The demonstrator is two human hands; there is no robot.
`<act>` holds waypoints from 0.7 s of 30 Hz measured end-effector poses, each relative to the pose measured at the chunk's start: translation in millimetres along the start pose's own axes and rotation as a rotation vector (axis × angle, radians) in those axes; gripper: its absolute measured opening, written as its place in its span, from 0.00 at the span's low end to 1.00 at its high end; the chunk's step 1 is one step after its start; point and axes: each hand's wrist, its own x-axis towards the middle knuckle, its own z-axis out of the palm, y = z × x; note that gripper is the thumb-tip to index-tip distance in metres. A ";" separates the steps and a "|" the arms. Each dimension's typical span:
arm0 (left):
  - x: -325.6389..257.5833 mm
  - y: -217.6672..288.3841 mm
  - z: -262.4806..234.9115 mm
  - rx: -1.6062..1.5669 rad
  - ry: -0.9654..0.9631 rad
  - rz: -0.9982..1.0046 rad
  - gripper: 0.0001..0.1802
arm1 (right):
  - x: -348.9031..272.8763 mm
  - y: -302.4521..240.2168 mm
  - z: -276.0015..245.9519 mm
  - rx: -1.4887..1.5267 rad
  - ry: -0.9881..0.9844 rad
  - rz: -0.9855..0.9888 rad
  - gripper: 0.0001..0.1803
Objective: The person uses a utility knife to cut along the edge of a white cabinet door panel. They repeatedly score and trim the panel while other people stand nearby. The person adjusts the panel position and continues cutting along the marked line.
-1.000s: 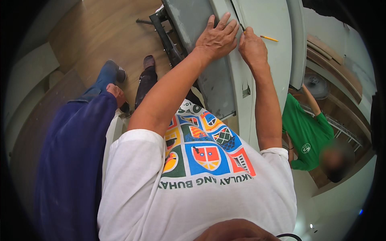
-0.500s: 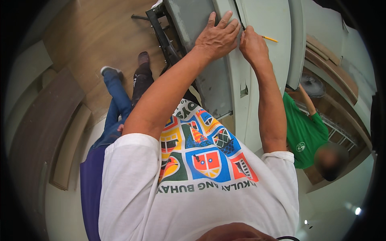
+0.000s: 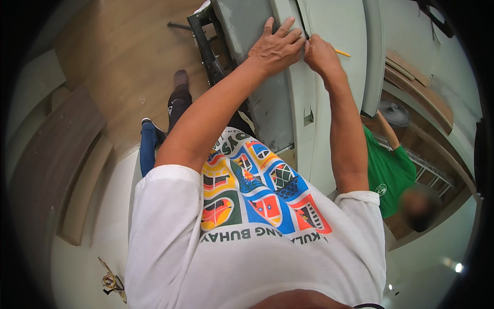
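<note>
My left hand lies palm down with fingers spread on the pale strip along the panel's left edge. Just right of it, my right hand is closed, its fingertips at a dark narrow gap that runs along the strip. A thin yellow stick like a pencil juts from the right side of that hand; its middle is hidden by the fingers. Under both hands is a large pale panel, with a small rectangular cutout nearer to me. A grey board adjoins it on the left.
A black metal stand is beside the grey board. At right, a person in a green shirt has an arm at a grey curved panel. Another person's jeans leg shows at left. Boards lean by the left wall; a fan stands right.
Both hands stay at nearly the same place on the panel. The person in purple and jeans at left has mostly gone out of sight behind my sleeve. My shirt has shifted slightly.
</note>
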 end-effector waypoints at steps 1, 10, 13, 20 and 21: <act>-3.4 -2.0 0.0 -0.022 0.012 0.001 0.21 | -2.4 -3.4 5.6 0.001 -0.006 0.009 0.16; -5.4 -6.9 -12.5 0.001 0.085 -0.011 0.18 | -22.0 -21.7 3.0 0.064 0.112 0.029 0.15; -3.2 -4.8 -20.5 -0.027 0.067 0.002 0.19 | -18.2 -19.3 -11.7 -0.028 0.126 -0.061 0.15; -8.7 2.0 -17.5 -0.024 0.039 -0.004 0.19 | -46.7 -39.3 -59.4 -0.004 0.130 0.015 0.15; -13.1 -2.0 -15.1 0.000 0.022 -0.021 0.20 | -50.3 -41.8 -57.5 0.031 0.162 0.064 0.15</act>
